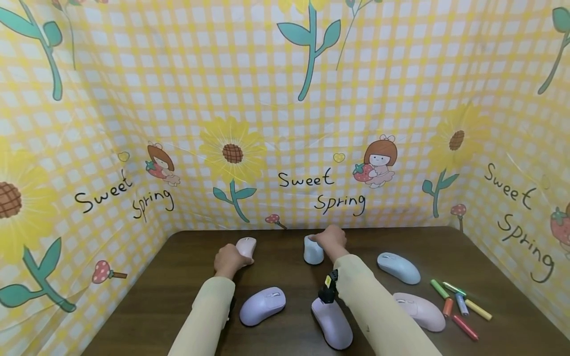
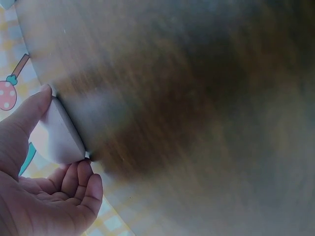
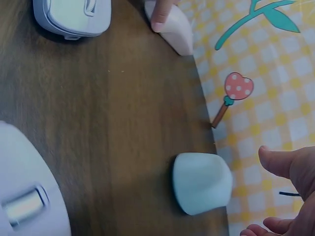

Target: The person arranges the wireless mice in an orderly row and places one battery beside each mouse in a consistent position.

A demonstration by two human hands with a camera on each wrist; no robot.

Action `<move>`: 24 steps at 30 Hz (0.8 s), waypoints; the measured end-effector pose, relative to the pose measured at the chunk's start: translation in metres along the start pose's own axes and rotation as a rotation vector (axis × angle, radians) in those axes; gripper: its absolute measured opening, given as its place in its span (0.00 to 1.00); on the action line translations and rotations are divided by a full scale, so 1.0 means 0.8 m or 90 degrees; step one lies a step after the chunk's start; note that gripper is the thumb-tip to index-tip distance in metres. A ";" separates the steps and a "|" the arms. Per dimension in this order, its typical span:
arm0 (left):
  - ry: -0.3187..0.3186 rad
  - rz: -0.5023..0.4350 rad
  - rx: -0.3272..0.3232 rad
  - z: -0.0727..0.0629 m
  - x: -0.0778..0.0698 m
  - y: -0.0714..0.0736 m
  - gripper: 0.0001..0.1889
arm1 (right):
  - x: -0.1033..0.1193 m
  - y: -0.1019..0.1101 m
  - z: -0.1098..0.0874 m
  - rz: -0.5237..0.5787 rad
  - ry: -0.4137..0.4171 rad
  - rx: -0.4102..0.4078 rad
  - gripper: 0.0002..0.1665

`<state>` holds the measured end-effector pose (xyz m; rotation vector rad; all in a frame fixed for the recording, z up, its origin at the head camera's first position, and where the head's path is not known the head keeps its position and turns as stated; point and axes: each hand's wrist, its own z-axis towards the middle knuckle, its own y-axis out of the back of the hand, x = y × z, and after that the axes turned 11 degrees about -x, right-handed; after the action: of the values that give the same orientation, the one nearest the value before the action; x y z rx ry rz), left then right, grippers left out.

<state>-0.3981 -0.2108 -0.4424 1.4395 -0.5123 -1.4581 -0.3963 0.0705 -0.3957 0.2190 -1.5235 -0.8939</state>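
At the far left of the table, my left hand (image 1: 226,260) holds a pale pink computer mouse (image 1: 247,247). In the left wrist view the thumb lies on one side of that mouse (image 2: 58,133) and the curled fingers on the other. A light blue mouse (image 1: 313,251) sits near the back edge, beside my right hand (image 1: 332,241). The right wrist view shows a gap between this blue mouse (image 3: 203,184) and the right hand (image 3: 300,179), whose thumb and fingers are spread apart with nothing between them.
Nearer me lie two lilac mice, one at left (image 1: 262,306) and one in the middle (image 1: 332,325). On the right are another blue mouse (image 1: 398,268), a pink mouse (image 1: 423,312) partly behind my sleeve, and several crayon-like sticks (image 1: 465,327). A checked cloth (image 1: 303,128) surrounds the table.
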 end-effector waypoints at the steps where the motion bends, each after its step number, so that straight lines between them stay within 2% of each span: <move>1: -0.001 -0.001 0.000 -0.001 -0.001 0.000 0.33 | 0.000 0.003 0.001 -0.002 0.006 0.000 0.27; 16: -0.002 0.000 -0.008 0.002 0.001 -0.002 0.34 | -0.020 0.033 0.013 -0.034 0.049 0.002 0.23; 24: -0.005 0.001 -0.004 -0.002 0.000 0.002 0.35 | -0.035 0.059 0.018 -0.053 0.076 -0.005 0.36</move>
<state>-0.3964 -0.2113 -0.4415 1.4292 -0.5126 -1.4632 -0.3873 0.1255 -0.3855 0.3265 -1.4084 -0.9352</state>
